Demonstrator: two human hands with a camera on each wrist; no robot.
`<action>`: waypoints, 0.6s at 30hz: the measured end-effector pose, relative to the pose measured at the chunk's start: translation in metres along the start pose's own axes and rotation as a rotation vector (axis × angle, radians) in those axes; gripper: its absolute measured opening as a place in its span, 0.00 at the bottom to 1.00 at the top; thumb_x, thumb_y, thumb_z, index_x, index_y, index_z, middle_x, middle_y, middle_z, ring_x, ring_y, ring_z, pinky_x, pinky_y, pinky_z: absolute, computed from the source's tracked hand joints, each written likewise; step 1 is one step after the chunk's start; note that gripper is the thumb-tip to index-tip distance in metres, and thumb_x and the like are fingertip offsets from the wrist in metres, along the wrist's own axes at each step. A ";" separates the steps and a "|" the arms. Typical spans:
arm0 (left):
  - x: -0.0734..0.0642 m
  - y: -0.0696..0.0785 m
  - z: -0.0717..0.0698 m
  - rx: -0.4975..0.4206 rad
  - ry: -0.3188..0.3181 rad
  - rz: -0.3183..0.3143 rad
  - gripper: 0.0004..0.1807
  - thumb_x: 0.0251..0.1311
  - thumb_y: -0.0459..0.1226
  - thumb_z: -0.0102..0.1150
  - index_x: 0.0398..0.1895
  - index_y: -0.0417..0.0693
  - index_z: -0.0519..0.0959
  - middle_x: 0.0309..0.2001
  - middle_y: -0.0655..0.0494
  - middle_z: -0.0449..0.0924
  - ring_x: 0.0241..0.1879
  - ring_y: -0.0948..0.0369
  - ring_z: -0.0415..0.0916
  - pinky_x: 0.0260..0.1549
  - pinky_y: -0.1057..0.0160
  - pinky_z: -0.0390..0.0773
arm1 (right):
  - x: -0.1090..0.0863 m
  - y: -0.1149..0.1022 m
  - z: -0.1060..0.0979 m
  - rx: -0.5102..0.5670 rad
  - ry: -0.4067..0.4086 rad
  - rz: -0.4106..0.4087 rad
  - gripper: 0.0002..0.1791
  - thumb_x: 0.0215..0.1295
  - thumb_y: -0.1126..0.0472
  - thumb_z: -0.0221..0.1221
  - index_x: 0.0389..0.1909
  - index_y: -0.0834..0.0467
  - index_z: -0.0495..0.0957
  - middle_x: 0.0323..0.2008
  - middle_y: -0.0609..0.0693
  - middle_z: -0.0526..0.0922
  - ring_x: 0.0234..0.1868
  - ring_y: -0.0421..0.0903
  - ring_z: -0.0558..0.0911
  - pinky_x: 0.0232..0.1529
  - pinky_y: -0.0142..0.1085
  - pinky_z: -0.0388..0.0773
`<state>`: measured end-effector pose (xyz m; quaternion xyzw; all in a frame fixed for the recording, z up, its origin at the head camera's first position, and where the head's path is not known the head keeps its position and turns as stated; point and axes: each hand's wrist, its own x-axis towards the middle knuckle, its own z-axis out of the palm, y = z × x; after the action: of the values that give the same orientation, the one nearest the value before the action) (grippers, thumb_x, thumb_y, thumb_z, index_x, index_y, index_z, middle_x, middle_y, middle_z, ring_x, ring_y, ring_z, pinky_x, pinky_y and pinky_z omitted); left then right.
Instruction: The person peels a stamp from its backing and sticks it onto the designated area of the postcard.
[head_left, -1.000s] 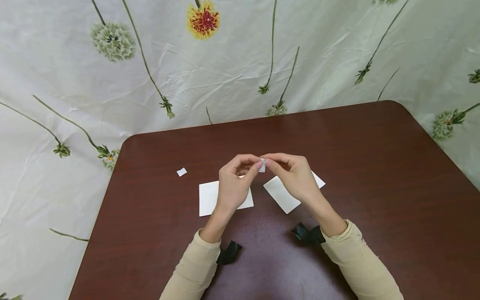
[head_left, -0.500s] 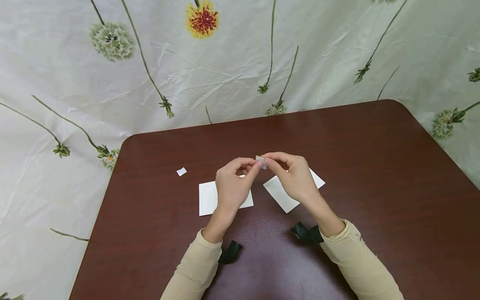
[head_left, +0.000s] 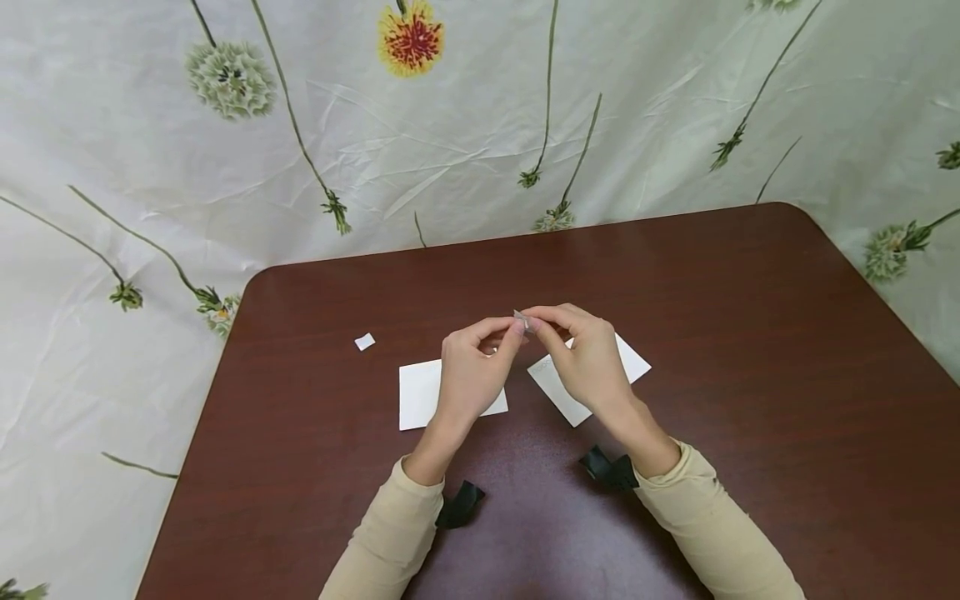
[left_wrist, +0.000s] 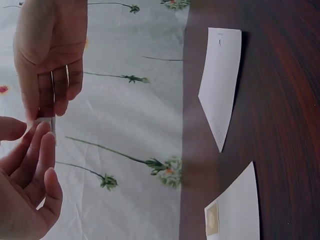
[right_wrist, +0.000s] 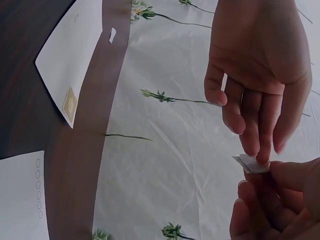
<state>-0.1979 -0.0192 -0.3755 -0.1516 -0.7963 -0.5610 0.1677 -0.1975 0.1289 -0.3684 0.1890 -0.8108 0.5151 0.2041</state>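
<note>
Above the tabletop point(head_left: 712, 292), the left hand point(head_left: 471, 375) and right hand point(head_left: 597, 365) meet at their fingertips, the fingers of each clamped on one small paper square point(right_wrist: 253, 164) held between them. Beneath the left hand lies a white card point(head_left: 418, 398) with a tan patch point(right_wrist: 70, 105) at one corner, and beneath the right a tilted card point(head_left: 557, 385) bearing a row of circles point(right_wrist: 38, 188). Near the first card, farther left, rests a white scrap point(head_left: 364, 342).

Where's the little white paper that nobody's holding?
In the head view, the little white paper lies on the brown table to the person's left, just past the far left corner of the left white card, not touching it.
</note>
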 end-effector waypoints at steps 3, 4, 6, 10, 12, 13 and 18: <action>0.000 0.000 0.000 0.018 -0.007 -0.016 0.08 0.60 0.34 0.61 0.36 0.37 0.85 0.29 0.51 0.85 0.27 0.59 0.82 0.28 0.65 0.77 | 0.000 0.000 0.001 -0.037 0.011 -0.030 0.07 0.61 0.70 0.62 0.39 0.63 0.85 0.32 0.51 0.84 0.27 0.42 0.80 0.28 0.32 0.75; 0.000 0.000 0.000 0.021 -0.009 -0.020 0.08 0.60 0.34 0.61 0.36 0.37 0.85 0.29 0.51 0.85 0.27 0.59 0.82 0.28 0.65 0.77 | 0.000 0.000 0.001 -0.045 0.014 -0.040 0.07 0.61 0.70 0.62 0.39 0.63 0.85 0.33 0.51 0.84 0.27 0.42 0.81 0.27 0.32 0.75; 0.000 0.001 0.000 0.021 -0.013 -0.024 0.08 0.60 0.34 0.61 0.36 0.37 0.85 0.29 0.51 0.85 0.28 0.59 0.82 0.29 0.65 0.78 | 0.000 0.000 0.002 -0.057 0.020 -0.060 0.07 0.61 0.71 0.62 0.39 0.63 0.85 0.33 0.52 0.84 0.27 0.42 0.81 0.27 0.33 0.76; 0.001 0.000 0.000 0.027 -0.012 -0.021 0.08 0.61 0.33 0.60 0.35 0.36 0.84 0.30 0.50 0.85 0.28 0.57 0.82 0.29 0.64 0.78 | -0.001 0.000 0.003 -0.071 0.025 -0.088 0.07 0.61 0.71 0.62 0.39 0.64 0.84 0.32 0.52 0.84 0.28 0.43 0.81 0.28 0.33 0.77; 0.000 0.000 0.000 0.031 -0.011 -0.015 0.07 0.61 0.32 0.59 0.35 0.36 0.84 0.31 0.50 0.85 0.29 0.57 0.82 0.28 0.64 0.78 | -0.001 -0.001 0.004 -0.078 0.023 -0.091 0.07 0.61 0.71 0.62 0.39 0.63 0.84 0.33 0.52 0.84 0.29 0.43 0.81 0.29 0.34 0.77; 0.000 -0.001 0.000 0.032 -0.012 -0.009 0.07 0.61 0.32 0.59 0.35 0.36 0.83 0.32 0.50 0.84 0.28 0.57 0.81 0.28 0.65 0.77 | -0.001 -0.001 0.004 -0.080 0.022 -0.088 0.07 0.61 0.70 0.62 0.39 0.63 0.84 0.33 0.51 0.84 0.30 0.44 0.81 0.29 0.35 0.77; 0.000 -0.003 0.001 0.039 -0.021 0.043 0.05 0.62 0.31 0.58 0.34 0.37 0.82 0.34 0.49 0.83 0.29 0.58 0.78 0.27 0.66 0.75 | -0.002 -0.002 0.003 -0.087 0.013 -0.046 0.06 0.63 0.69 0.61 0.39 0.61 0.84 0.32 0.51 0.84 0.29 0.45 0.80 0.29 0.40 0.75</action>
<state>-0.1994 -0.0196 -0.3780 -0.1714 -0.8055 -0.5399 0.1741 -0.1958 0.1253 -0.3692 0.1953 -0.8265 0.4757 0.2290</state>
